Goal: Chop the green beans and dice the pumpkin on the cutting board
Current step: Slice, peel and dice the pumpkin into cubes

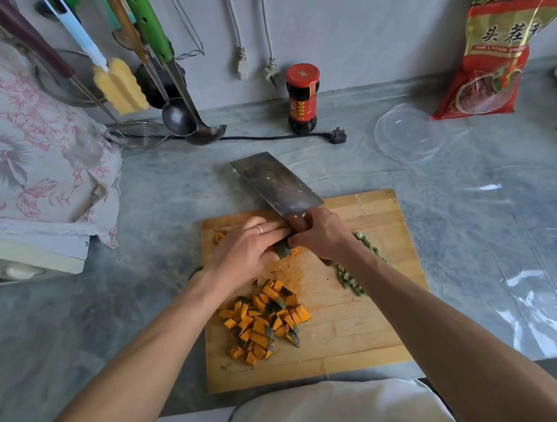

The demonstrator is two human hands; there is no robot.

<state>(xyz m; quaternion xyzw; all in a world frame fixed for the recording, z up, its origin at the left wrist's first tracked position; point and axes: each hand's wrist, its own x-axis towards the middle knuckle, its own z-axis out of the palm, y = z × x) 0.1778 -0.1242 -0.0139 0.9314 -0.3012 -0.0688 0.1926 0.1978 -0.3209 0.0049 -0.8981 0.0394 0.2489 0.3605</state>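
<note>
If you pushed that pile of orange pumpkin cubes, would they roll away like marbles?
Probably not. The diced pumpkin pieces have flat cut faces, so they would likely slide or tumble a little on the cutting board and stop. They look firm with crisp edges, so likely no squashing. Being loose, the pile would probably spread apart.

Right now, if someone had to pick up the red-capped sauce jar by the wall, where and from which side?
Grip the sauce jar around its body below the red cap, coming from the front. It stands upright, the wall is close behind it, and the black power cord lies at its foot, so approach above that.
</note>
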